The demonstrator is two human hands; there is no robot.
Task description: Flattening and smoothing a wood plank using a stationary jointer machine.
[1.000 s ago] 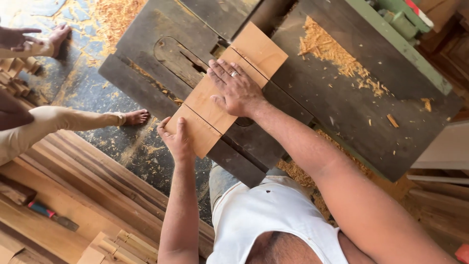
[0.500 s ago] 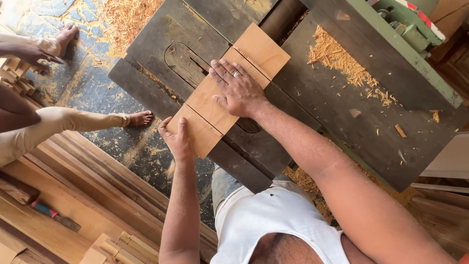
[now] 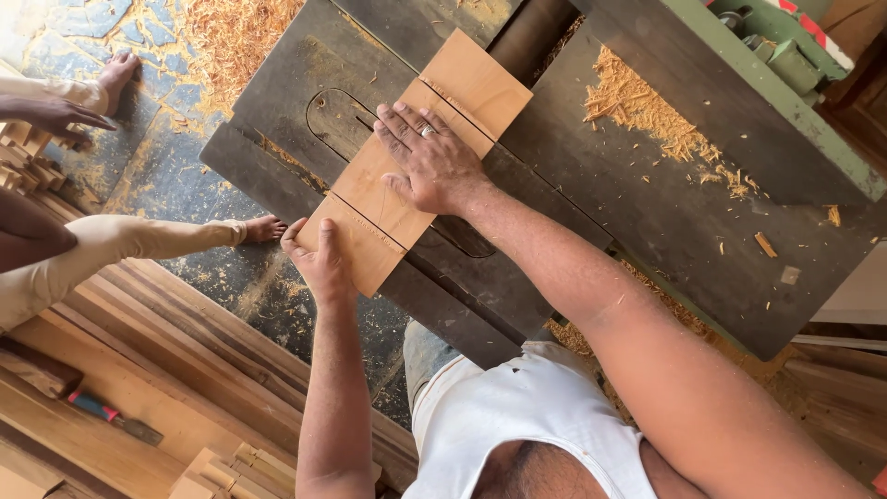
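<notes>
My left hand [image 3: 319,263] cups the near end of the board [image 3: 414,162], thumb on its top face, fingers curled at the edge; the board lies flat on the saw table [image 3: 647,212], long axis running away up-right; my right hand [image 3: 432,164] presses flat and spread on its middle, the nearer to the slot [image 3: 344,120].

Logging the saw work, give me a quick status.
Left hand gripping wooden board near end. Right hand flat on top. Board lies on saw table. Nearby person's foot on floor.
</notes>
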